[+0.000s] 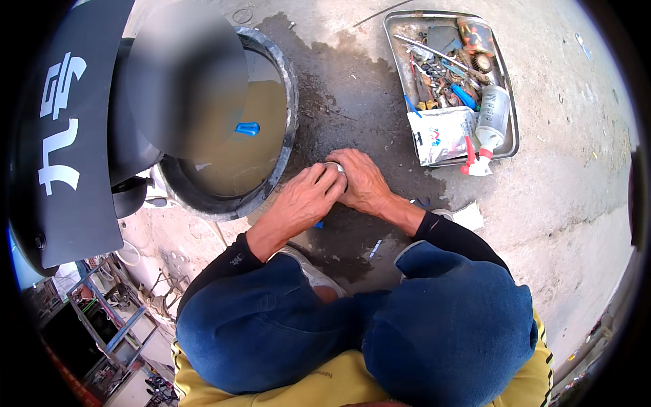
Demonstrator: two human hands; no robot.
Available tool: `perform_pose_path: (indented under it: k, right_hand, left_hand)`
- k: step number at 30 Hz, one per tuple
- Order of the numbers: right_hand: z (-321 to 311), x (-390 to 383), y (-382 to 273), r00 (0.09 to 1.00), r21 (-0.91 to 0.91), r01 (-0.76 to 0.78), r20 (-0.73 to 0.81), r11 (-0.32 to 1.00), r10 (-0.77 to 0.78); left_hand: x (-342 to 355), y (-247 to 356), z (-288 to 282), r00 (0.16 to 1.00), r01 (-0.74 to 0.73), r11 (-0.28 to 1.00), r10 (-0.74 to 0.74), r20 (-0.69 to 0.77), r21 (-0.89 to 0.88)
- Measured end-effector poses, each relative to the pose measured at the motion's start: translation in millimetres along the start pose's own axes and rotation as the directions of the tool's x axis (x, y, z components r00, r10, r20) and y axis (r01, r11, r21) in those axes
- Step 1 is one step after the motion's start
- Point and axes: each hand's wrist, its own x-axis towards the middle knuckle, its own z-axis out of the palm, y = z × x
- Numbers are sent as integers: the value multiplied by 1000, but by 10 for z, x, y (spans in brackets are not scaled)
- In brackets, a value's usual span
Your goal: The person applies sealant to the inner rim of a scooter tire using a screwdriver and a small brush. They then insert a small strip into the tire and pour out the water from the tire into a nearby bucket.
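Note:
My left hand (298,193) and my right hand (361,182) meet in front of my knees, above the wet patch of ground. Both are closed around a small, round, greyish-white thing (337,167). Only a bit of its edge shows between the fingers, so I cannot tell its kind. Just left of my hands stands a black round tub (288,122) of murky brown water. A blue piece (247,128) of unclear kind lies in that water.
A metal tray (513,122) at the right holds tools, a can (477,35), a white packet (441,136) and a spray bottle (494,119) with a red-and-white head. A dark panel with white lettering (74,136) rises at the left. Nearby sits a metal frame (125,329).

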Motion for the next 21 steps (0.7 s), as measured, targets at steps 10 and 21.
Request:
perform_pose_path:
  k: [10, 21]
  right_hand:
    - [-57, 24, 3, 998, -43, 49, 36, 998, -47]
    - [-190, 142, 52, 988, 9, 34, 149, 999, -35]
  left_hand:
    - [-10, 138, 155, 982, 160, 986, -165, -91, -55]
    - [68, -182, 105, 988, -148, 983, 144, -52, -107]
